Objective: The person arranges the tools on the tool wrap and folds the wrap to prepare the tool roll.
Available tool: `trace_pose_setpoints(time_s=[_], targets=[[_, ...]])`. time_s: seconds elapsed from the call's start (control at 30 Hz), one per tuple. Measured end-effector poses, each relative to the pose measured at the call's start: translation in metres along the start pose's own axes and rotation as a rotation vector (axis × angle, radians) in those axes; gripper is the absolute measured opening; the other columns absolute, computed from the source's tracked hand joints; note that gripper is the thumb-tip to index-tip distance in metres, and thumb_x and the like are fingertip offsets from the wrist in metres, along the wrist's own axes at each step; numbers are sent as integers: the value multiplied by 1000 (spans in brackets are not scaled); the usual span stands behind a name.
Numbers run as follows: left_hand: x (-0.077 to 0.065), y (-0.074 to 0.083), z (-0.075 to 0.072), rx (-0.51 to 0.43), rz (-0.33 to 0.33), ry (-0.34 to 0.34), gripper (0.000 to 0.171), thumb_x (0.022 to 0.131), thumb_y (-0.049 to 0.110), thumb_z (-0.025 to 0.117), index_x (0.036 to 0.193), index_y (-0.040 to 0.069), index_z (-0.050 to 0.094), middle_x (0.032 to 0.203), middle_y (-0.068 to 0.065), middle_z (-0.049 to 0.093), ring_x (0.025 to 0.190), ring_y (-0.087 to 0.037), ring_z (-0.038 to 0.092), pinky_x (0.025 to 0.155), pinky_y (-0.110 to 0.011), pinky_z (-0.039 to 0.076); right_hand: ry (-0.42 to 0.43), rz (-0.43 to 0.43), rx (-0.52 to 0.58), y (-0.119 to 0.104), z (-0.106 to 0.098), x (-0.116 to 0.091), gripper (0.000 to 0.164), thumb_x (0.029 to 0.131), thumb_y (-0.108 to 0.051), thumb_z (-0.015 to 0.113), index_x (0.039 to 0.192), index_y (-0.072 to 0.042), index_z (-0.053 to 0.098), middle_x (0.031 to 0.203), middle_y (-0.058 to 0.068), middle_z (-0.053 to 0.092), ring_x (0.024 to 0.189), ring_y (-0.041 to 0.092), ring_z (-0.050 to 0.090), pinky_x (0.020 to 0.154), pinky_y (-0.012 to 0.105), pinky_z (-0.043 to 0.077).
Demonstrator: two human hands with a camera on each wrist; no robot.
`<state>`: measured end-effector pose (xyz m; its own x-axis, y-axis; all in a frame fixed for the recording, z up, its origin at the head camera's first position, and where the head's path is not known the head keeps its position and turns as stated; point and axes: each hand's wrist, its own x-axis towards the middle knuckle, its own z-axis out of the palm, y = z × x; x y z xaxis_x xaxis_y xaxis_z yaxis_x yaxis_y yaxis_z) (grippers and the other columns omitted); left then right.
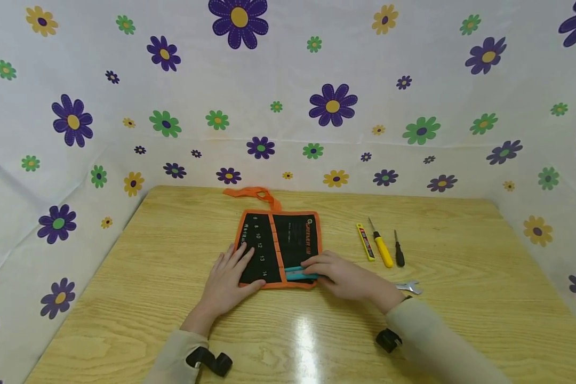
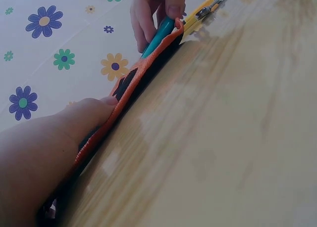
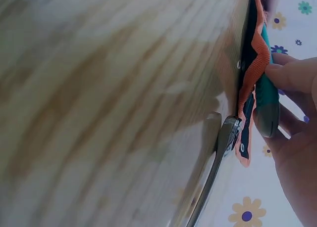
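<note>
pouch (image 1: 292,240): black, orange-edged, white-numbered | tool (image 1: 295,276): teal, in right grip (image 1: 343,276)

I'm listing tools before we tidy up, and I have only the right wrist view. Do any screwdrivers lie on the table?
Observer: Two do: one yellow, one black.
Operator: What is the other hand doing?
Observer: The left hand rests on the side of the pouch with printed numbers.
Operator: Anything at its far edge?
Observer: Yes, an orange strap.
</note>
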<state>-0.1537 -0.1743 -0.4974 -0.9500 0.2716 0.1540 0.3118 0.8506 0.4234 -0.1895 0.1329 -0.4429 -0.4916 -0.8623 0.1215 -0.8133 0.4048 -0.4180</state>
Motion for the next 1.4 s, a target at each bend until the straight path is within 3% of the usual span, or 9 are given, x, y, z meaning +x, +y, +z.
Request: trace_pose_setpoints(time_s=[0.3, 0.53, 0.7, 1.17, 1.4], targets=[[-1, 0, 0, -2, 0, 4, 86, 85, 68, 53, 151, 17, 32, 156, -7, 23, 144, -31, 10, 115, -49, 9, 1, 38, -8, 3, -2, -8, 33, 90, 1, 63, 122, -2, 63, 128, 12, 57, 117, 29, 52, 96, 41, 46], [0, 0, 1, -4, -7, 5, 86, 84, 69, 52, 151, 19, 31, 157, -6, 23, 145, -30, 9, 115, -48, 8, 12, 135, 29, 7, -8, -20, 31, 91, -6, 64, 122, -3, 62, 126, 10, 58, 115, 25, 54, 94, 38, 48], [1, 0, 1, 2, -7, 2, 86, 84, 69, 52, 151, 19, 31, 157, -6, 23, 145, -29, 8, 115, -48, 8, 2, 187, 49, 9, -11, -25, 32, 91, -8, 66, 122, -2, 62, 119, 8, 60, 104, 19, 57, 86, 32, 52], [0, 0, 0, 2, -14, -2, 88, 83, 71, 52, 151, 19, 32, 157, -5, 23, 145, -29, 9, 115, -47, 8, 50, 131, 45, 6, -6, -20, 30, 89, -6, 67, 119, -2, 65, 117, 8, 62, 102, 18, 59, 82, 27, 53], [-1, 0, 0, -3, -16, -2, 88, 83, 70, 53, 151, 19, 32, 156, -6, 23, 145, -30, 9, 115, -48, 8, 37, 90, 12, 2, -1, -10, 29, 91, -6, 65, 119, 0, 64, 117, 11, 61, 106, 22, 59, 86, 32, 52]])
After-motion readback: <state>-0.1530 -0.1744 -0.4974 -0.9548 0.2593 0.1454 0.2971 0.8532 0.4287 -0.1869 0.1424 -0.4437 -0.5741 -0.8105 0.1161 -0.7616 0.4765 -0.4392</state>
